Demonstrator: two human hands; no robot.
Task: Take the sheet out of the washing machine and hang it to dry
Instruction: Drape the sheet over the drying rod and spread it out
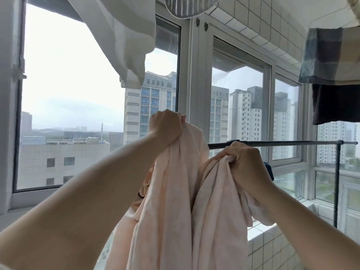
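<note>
Though no brand, label or writing can be read anywhere in view, much is cut off: the pale pink sheet (167, 201) runs out of the bottom edge, so its lower end is hidden, and its bunched folds cover the left part of the dark drying rail (282, 142) behind it. Both forearms reach up and forward from the lower corners. The left hand (165, 126) is the higher one, fist curled tight round a gathered bunch of the sheet, knuckles away from the camera. The right hand (243, 159), lower and to the right, grips another bunch, fingers folded over the cloth, just in front of the rail. Overhead, a white garment (124, 41) hangs at upper left, a striped cloth (183, 6) is cropped by the top edge, and a checked cloth (329, 55) above a dark cloth (335, 103) hangs at the right edge. Beyond the windows (241, 106) stand tall buildings.
</note>
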